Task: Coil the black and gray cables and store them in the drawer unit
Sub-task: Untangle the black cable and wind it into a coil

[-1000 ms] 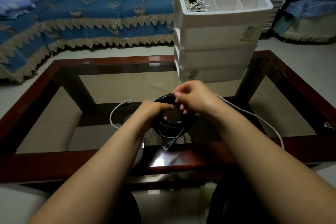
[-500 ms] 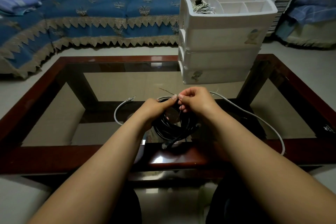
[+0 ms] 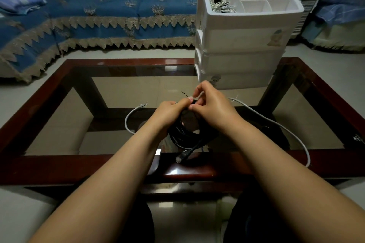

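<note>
Both hands meet over the middle of the tabletop [image 3: 110, 66], a glass panel in a dark red wooden frame, seen from the head camera. The left hand [image 3: 170, 113] has its fingers curled round the top of a coil of black cable [image 3: 186, 134], thumb pressed along the upper strands. The right hand [image 3: 212, 108] faces it, fingertips [image 3: 192, 107] bunched and pinching a thin dark twist tie [image 3: 185, 94] whose free end sticks up and to the left, just above the coil. The two hands touch at the fingertips.

The black cable hangs below the hands in several loops, its lower edge near the front rail of the frame, and one plug end [image 3: 182, 156] dangles down over that rail.

A gray cable [image 3: 280, 126] lies uncoiled on the glass. One stretch runs from behind the right hand out to the right and curves down past the front rail; the other end loops out to the left of the left forearm and finishes in a clear plug [image 3: 142, 105].

On the far right part of the tabletop stands a white drawer unit [image 3: 241, 45], with drawers stacked under an open tray divided into compartments. The large left compartment holds a bundle of pale cord [image 3: 222, 5] with a dark piece on it.

Beyond the tabletop a sofa [image 3: 98, 17] with a blue, lace-trimmed cover runs along the wall.
</note>
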A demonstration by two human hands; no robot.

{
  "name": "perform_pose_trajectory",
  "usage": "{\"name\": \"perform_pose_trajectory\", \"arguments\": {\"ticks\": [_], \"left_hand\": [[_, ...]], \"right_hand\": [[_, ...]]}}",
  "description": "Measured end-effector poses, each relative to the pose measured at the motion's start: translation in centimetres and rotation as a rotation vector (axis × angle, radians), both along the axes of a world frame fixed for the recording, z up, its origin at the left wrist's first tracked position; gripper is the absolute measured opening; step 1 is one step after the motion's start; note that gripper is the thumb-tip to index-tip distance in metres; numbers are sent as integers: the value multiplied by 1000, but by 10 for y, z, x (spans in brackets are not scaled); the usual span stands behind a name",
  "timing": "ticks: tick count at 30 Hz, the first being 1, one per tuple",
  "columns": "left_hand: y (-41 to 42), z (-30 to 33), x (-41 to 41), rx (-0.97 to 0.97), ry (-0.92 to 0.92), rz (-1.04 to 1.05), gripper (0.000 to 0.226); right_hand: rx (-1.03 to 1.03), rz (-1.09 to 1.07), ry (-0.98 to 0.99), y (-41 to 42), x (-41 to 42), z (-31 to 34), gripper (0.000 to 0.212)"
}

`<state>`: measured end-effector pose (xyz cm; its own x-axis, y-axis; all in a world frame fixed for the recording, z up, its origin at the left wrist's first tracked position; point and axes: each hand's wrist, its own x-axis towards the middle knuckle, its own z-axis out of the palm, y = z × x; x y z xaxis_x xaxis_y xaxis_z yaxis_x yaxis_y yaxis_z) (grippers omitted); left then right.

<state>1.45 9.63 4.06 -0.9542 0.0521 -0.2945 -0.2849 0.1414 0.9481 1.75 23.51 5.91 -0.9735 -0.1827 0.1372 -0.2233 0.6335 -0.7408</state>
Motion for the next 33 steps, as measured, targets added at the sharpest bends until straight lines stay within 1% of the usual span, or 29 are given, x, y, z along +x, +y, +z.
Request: {"name": "perform_pose_trajectory", "arguments": {"ticks": [3,5,6,9,10,13,14,15,17,18,19,22,24,26,28,30,33], "left_hand": [[-2,7,3,-35,39,-86,31],[-6,12,4,-40,57,-164,30],[-9,13,5,-47,69,-205,30],[-15,14,8,-78,110,-308,26],[-16,13,9,-84,119,-333,22],[-16,12,12,-96,126,-351,15],[-17,12,13,-97,125,-346,15],[-17,12,13,-92,126,-343,16],[-17,13,14,-76,138,-334,19],[-17,13,15,-64,141,-325,21],[-17,13,15,-48,137,-319,23],[-18,12,14,-32,124,-322,25],[-18,9,14,-64,150,-304,26],[-17,7,16,-116,198,-246,24],[-14,9,19,-176,257,-189,21],[-11,10,22,-282,333,-160,19],[-8,5,23,-420,495,-110,22]], "right_hand": [[192,-39,57,6,-1,6,30],[231,-32,64,12,-4,6,40],[212,6,14,15,-6,6,44],[38,190,-303,21,-6,5,64],[13,237,-367,21,-6,3,68],[2,299,-394,20,-7,2,69],[11,302,-390,18,-6,3,69],[23,304,-372,15,-6,4,65],[70,291,-291,11,-4,5,44],[106,281,-237,8,-2,5,36],[139,269,-183,6,-1,5,33],[235,210,-92,4,2,5,39],[290,170,-50,2,2,5,45],[332,132,4,0,2,5,46],[367,101,64,-3,3,4,41],[395,76,109,-6,5,3,34],[403,36,115,-10,8,1,30]]}}
